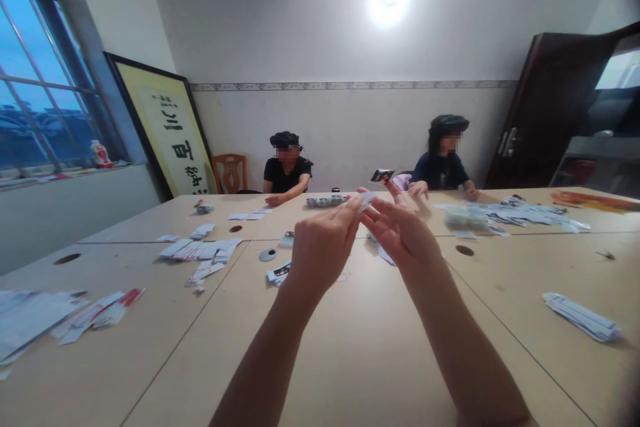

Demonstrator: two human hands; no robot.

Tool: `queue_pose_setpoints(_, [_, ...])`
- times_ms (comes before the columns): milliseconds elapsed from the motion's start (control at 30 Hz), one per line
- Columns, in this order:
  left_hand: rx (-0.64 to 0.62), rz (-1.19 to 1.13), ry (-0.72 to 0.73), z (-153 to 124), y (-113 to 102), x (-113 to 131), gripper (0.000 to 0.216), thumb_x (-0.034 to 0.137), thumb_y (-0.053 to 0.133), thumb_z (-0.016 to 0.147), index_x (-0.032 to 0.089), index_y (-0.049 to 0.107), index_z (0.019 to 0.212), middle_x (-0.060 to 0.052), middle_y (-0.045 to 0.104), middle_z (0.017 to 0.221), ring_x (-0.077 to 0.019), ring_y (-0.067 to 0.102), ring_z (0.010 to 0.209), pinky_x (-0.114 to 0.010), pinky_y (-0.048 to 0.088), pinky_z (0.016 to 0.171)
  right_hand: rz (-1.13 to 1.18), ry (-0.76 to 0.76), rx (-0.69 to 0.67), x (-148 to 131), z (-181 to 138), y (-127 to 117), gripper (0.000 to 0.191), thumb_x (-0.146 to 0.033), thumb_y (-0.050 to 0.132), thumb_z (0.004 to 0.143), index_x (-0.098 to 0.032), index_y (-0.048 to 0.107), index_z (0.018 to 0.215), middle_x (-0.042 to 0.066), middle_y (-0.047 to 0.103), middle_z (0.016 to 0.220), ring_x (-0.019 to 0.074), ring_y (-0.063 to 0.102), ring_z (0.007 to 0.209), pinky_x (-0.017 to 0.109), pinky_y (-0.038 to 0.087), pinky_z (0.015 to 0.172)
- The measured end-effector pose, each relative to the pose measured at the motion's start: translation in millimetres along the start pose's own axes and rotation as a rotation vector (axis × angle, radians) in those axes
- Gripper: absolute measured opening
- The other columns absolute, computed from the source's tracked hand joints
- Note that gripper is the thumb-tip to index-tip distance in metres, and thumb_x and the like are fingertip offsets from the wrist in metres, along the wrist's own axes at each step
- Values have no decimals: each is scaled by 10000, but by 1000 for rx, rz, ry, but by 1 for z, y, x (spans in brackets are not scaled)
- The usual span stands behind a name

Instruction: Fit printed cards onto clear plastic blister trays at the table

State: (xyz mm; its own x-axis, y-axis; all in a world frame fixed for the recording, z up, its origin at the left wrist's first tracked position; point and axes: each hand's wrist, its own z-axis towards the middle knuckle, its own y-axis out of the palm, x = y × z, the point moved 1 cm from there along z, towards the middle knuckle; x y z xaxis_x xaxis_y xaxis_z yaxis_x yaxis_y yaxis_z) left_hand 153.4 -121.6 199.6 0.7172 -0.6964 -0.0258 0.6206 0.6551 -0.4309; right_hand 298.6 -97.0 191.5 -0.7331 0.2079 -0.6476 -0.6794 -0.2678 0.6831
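Both my hands are raised over the middle of the beige table point(350, 360). My left hand point(320, 243) pinches a small white slip of paper point(367, 199) between thumb and fingertips. My right hand point(400, 227) meets it at the same slip, fingers partly stretched, and a small dark printed card point(383, 176) stands at its raised fingertips. Whether the right hand grips the slip or only touches it is unclear. Loose cards point(279, 272) and a round grey disc point(267, 255) lie on the table just below the hands.
Piles of white and red-edged slips lie at the left point(203, 252) and near left edge point(60, 317); a stack point(583, 315) sits at the right. Two people in dark clothes sit at the far side point(287, 170) point(445, 163), with more slips point(510, 213) and small tins point(325, 201).
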Motion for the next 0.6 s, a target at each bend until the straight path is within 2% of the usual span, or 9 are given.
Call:
queue_pose_setpoints(167, [6, -80, -54, 0, -2, 0, 290, 286, 568, 998, 206, 728, 1227, -82, 764, 1161, -248, 771, 982, -390, 636, 822, -39, -24, 4, -2, -3, 1, 981, -159, 881, 620, -313, 326, 1414, 67, 645, 1213, 223, 724, 1062, 378, 574, 1013])
queue_pose_setpoints(267, [-31, -222, -142, 3, -8, -1, 309, 411, 680, 927, 225, 762, 1160, -87, 750, 1209, -274, 726, 1118, -436, 623, 909, -55, -31, 5, -4, -3, 1, 1059, -146, 887, 612, -319, 272, 1457, 69, 652, 1199, 204, 741, 968, 362, 603, 949])
queue_pose_setpoints(367, [-122, -429, -203, 4, -18, -5, 344, 484, 589, 973, 245, 777, 1133, -82, 670, 1365, -290, 543, 1379, -474, 555, 1048, -34, -16, -14, -5, -3, 0, 1110, -115, 877, 606, -334, 231, 1482, 54, 658, 1161, 206, 752, 937, 386, 604, 953])
queue_pose_setpoints(433, [-180, -539, -255, 4, -22, -11, 368, 466, 494, 1023, 266, 759, 1182, -75, 617, 1438, -287, 438, 1461, -441, 570, 1028, -26, -14, -49, -5, -4, 0, 1088, -116, 864, 632, -344, 232, 1487, 51, 663, 1156, 222, 754, 974, 418, 586, 992])
queue_pose_setpoints(500, [-221, -588, -339, 2, -20, -20, 402, 481, 526, 1006, 260, 697, 1296, -119, 585, 1469, -313, 506, 1409, -388, 623, 919, -37, -20, -88, -5, -5, 1, 1049, -131, 853, 664, -362, 242, 1486, 52, 667, 1178, 236, 753, 1000, 451, 566, 1021])
queue_pose_setpoints(600, [-264, -648, -454, -1, -12, -31, 573, 518, 615, 950, 205, 579, 1428, -211, 599, 1429, -308, 710, 1140, -337, 650, 778, -71, -21, -147, -5, -6, 1, 992, -161, 834, 701, -388, 261, 1479, 56, 668, 1234, 250, 757, 987, 496, 560, 1016])
